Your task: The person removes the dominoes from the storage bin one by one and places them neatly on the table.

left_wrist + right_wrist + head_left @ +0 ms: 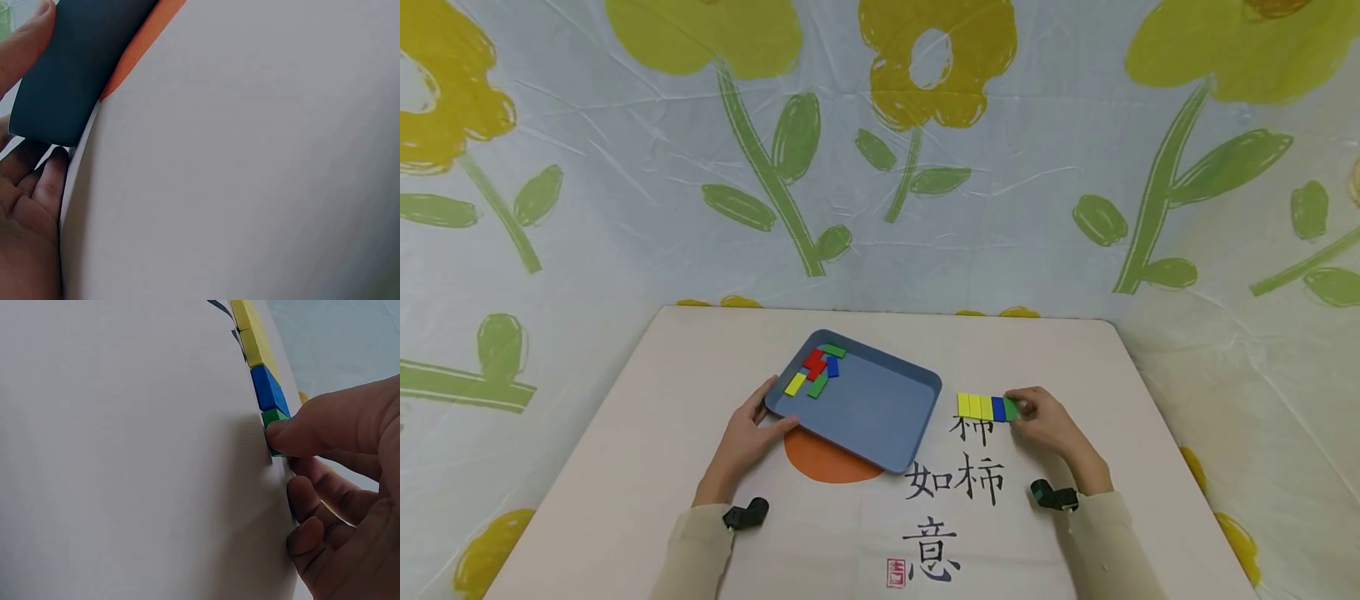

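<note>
My left hand (pixel 747 440) grips the left corner of a blue-grey tray (pixel 876 408), its thumb on the near side wall and its other fingers around the corner. In the left wrist view, the tray's side wall (pixel 78 69) lies between thumb and fingers. Inside the tray, at its left end, lie several small blocks: red (pixel 816 365), green (pixel 818 386), blue (pixel 832 367) and yellow (pixel 795 384). Right of the tray, yellow blocks (pixel 974 406) and one blue block (pixel 998 409) form a row. My right hand (pixel 1052 427) pinches a green block (pixel 273 417) at the row's right end, against the blue one.
A pale cloth (pixel 820 533) with black brush characters (pixel 931 550), an orange disc (pixel 831 462) and a red seal (pixel 896 573) covers the table. Behind stands a flower-patterned curtain (pixel 1000 233). Each wrist wears a small dark camera (pixel 747 513).
</note>
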The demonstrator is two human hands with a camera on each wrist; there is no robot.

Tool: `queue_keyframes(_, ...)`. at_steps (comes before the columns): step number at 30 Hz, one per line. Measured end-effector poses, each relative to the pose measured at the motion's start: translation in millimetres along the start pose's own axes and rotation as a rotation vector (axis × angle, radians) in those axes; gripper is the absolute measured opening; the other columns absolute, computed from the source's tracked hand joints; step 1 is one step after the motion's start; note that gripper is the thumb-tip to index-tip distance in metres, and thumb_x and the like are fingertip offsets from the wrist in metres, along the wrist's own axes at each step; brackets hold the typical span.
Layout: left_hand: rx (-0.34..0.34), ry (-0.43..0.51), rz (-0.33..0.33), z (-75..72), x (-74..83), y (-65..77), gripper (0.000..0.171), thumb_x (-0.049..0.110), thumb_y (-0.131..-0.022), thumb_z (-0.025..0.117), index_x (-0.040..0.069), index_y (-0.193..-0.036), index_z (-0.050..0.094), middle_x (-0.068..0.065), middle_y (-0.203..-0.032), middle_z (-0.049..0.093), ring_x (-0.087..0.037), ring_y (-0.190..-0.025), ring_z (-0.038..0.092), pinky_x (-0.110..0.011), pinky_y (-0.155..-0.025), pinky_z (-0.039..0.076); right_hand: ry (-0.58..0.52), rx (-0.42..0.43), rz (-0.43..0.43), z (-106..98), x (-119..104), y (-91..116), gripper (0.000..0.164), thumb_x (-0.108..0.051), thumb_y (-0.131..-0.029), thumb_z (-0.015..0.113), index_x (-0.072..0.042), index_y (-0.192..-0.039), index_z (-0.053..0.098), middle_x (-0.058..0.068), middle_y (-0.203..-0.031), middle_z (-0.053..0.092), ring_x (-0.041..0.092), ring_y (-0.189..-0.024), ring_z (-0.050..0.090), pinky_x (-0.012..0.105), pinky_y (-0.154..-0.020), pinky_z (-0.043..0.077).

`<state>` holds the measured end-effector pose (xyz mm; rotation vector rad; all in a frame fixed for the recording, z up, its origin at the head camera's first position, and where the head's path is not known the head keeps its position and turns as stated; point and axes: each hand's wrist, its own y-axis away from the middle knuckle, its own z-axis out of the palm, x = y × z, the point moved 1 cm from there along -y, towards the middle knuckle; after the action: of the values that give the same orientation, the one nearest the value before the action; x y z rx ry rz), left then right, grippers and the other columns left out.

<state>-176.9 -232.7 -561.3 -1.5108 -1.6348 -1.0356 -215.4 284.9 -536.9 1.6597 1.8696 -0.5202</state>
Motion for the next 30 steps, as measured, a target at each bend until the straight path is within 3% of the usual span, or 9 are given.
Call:
queue_keyframes(15,-0.011,0.017,-0.032,-2.0,0.8,-0.6,0.094,0.049,-0.09,0.081,0.031,-0.167,0.029,-0.011,-0.174,0.025,-0.036,-0.158,0.032,-0.045,-0.125,0.036,0.0,-0.009,0.032,-0.2,-1.7,1.6,0.053,-0.002,-0.086,0.075,0.001,-0.138,0.064,0.024,-0.134,0.058,0.034,-0.108,0.058,0.044,-0.086,0.054)
queue_keyframes(30,-0.007,0.015,-0.022,-1.6,1.5,0.4,0.093,0.048,-0.091,0.08,0.03,-0.167,0.029,-0.011,-0.173,0.026,-0.036,-0.158,0.033,-0.045,-0.125,0.036,0.006,-0.021,0.03,0.3,2.0,0.3,0.054,-0.004,-0.087,0.075,0.001,-0.139,0.063,0.024,-0.135,0.057,0.034,-0.109,0.057,0.043,-0.086,0.054)
